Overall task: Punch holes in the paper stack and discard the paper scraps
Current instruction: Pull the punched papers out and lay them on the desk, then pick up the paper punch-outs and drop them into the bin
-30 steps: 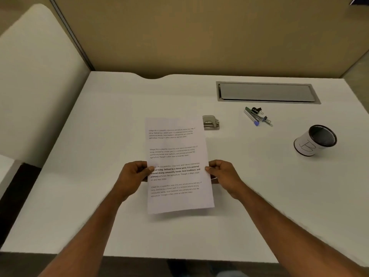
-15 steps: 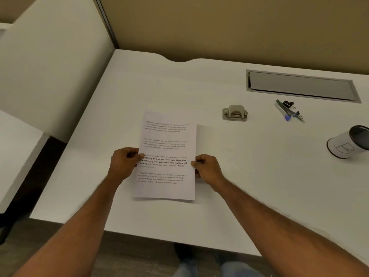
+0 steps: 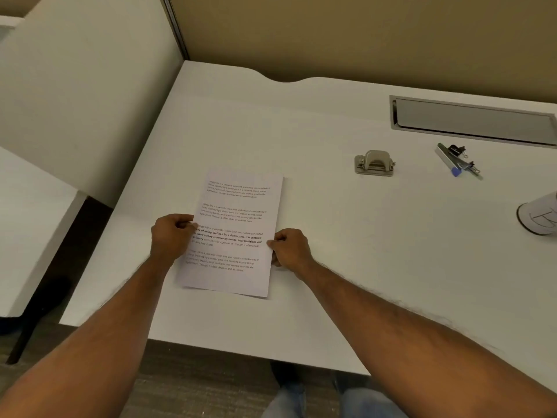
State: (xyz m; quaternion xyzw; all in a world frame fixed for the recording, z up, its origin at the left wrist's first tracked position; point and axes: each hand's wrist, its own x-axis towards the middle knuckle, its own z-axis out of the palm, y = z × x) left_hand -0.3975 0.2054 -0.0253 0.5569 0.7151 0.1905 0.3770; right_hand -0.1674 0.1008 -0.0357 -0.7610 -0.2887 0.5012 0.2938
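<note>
A white paper stack (image 3: 238, 218) with printed text lies low over the left part of the white desk (image 3: 331, 267). My left hand (image 3: 170, 236) grips its left edge and my right hand (image 3: 291, 247) grips its right edge, both at mid height. A small silver hole punch (image 3: 374, 163) stands on the desk, up and to the right of the paper, apart from both hands.
Binder clips and a blue-tipped metal tool (image 3: 456, 160) lie right of the punch. A white cup (image 3: 539, 214) marked with a letter lies at the right edge. A grey cable tray lid (image 3: 473, 120) is set in the desk's back. A white partition (image 3: 75, 101) stands on the left.
The paper stack, held in both hands, has moved left across the desk and lower toward its surface; the view has turned left with it, so the punch and cup sit further right.
</note>
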